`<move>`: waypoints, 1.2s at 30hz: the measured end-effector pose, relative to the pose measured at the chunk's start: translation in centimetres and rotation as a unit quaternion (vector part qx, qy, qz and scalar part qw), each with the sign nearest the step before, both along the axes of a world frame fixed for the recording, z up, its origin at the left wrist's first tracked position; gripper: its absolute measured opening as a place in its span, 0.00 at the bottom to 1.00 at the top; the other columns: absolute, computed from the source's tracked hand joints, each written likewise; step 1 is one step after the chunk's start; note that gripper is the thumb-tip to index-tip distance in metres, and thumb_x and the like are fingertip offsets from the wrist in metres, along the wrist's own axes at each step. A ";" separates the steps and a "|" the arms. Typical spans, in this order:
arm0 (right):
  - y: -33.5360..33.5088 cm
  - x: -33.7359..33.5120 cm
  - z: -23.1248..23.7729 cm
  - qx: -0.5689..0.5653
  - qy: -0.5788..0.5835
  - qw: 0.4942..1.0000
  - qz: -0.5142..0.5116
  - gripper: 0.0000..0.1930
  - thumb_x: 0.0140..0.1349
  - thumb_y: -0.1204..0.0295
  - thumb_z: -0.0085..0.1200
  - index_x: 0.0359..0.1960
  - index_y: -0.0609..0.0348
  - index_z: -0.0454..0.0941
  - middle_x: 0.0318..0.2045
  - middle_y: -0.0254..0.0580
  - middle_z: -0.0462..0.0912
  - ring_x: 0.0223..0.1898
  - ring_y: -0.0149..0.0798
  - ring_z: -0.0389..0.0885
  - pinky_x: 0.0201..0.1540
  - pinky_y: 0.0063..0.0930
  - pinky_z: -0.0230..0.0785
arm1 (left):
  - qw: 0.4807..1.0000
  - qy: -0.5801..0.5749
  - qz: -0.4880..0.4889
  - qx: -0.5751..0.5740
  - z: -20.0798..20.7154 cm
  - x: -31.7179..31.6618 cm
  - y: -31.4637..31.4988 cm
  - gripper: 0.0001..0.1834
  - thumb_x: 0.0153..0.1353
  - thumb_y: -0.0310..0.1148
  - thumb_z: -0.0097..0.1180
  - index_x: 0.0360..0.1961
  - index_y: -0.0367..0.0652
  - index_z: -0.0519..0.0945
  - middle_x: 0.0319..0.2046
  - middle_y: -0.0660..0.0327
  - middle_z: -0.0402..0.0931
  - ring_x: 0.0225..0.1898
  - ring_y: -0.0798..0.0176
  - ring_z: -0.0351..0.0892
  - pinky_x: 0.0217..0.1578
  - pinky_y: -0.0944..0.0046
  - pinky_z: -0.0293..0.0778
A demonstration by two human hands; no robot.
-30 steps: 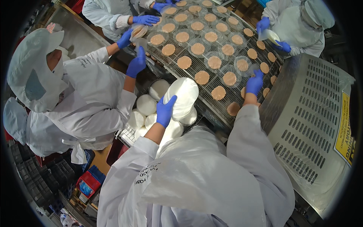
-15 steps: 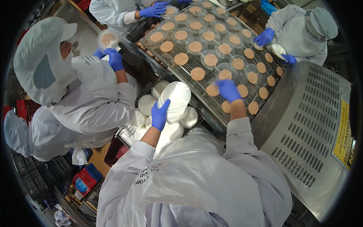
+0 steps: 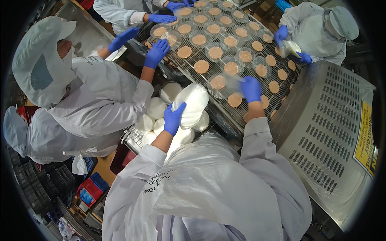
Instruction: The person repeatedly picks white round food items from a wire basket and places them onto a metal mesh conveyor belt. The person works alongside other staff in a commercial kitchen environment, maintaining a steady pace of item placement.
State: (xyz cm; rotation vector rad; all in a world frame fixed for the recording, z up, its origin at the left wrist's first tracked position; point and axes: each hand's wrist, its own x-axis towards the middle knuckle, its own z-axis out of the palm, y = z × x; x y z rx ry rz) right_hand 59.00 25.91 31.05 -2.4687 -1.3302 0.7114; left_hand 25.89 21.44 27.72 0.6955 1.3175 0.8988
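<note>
My left hand [image 3: 173,117], in a blue glove, grips a stack of white round plastic covers [image 3: 194,102] held just off the near edge of a wire-mesh conveyor belt [image 3: 181,64]. Many round tan patties [image 3: 202,66] lie on the belt in rows. My right hand [image 3: 251,88], also gloved, reaches over the belt. Its fingers pinch a thin clear cover [image 3: 230,81] over a patty near the belt's near edge.
A co-worker on the left has both gloved hands [image 3: 157,52] on the belt; another person [image 3: 321,28] works at the top right. A perforated metal housing [image 3: 333,116] stands to my right. A wire basket [image 3: 136,138] holds more white stacks. Crates [image 3: 90,190] sit lower left.
My right hand has moved left along the belt's near edge and now holds a clear cover. The co-worker's hands on the left have returned to the belt. My left hand keeps the stack.
</note>
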 end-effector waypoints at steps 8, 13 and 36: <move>-2.6 -1.4 -8.3 -0.034 -0.078 0.993 0.076 0.19 0.56 0.70 0.45 0.50 0.60 0.70 0.49 0.58 0.74 0.49 0.55 0.74 0.51 0.43 0.68 | 1.000 0.008 0.009 -0.010 -1.9 -2.5 -0.5 0.22 0.54 0.33 0.63 0.47 0.30 0.75 0.39 0.56 0.78 0.38 0.66 0.78 0.41 0.67 0.73; -5.5 -10.5 -3.3 0.057 0.016 0.982 0.177 0.16 0.58 0.64 0.50 0.44 0.59 0.75 0.42 0.56 0.78 0.47 0.53 0.76 0.49 0.40 0.69 | 1.000 0.010 0.002 -0.008 -2.4 -3.1 -0.6 0.23 0.53 0.33 0.64 0.47 0.30 0.74 0.39 0.56 0.78 0.38 0.66 0.78 0.41 0.67 0.73; 0.1 4.9 -0.6 -0.020 -0.044 0.999 -0.024 0.17 0.58 0.66 0.49 0.49 0.56 0.75 0.46 0.57 0.77 0.47 0.54 0.77 0.51 0.41 0.68 | 1.000 -0.016 0.018 -0.009 2.9 2.0 1.4 0.23 0.52 0.33 0.65 0.47 0.31 0.75 0.39 0.55 0.79 0.37 0.65 0.79 0.39 0.66 0.75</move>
